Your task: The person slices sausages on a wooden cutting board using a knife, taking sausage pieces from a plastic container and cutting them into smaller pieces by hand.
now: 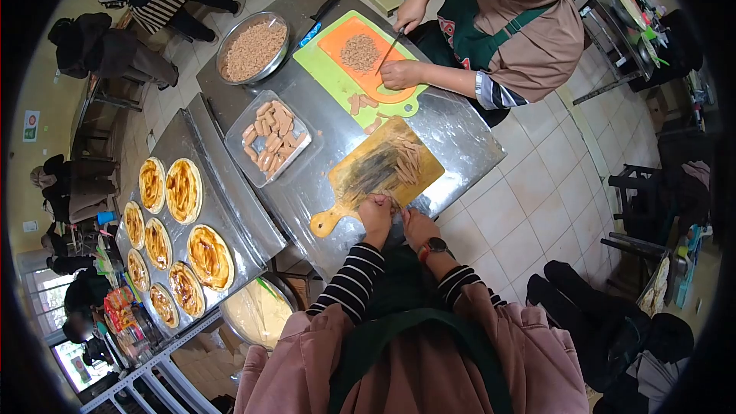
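Observation:
My left hand (376, 217) is closed at the near edge of a wooden cutting board (349, 184), its fingertips on something small that I cannot make out. Beside it, my right hand (418, 228) is also closed, and whatever it grips is hidden. Thin sausage strips (407, 162) lie in a pile on the board's right half. Dark staining marks the middle of the board, and its round handle points left. Beyond the board, a clear plastic tub (305, 140) holds several sausage pieces (268, 138).
Across the metal table (307, 207), a co-worker holds a knife (392, 49) over an orange cutting board (332, 40) with chopped sausage (359, 53). A steel bowl (222, 61) of minced filling stands at the far left. Glazed round flatbreads (211, 257) lie on a tray (239, 222).

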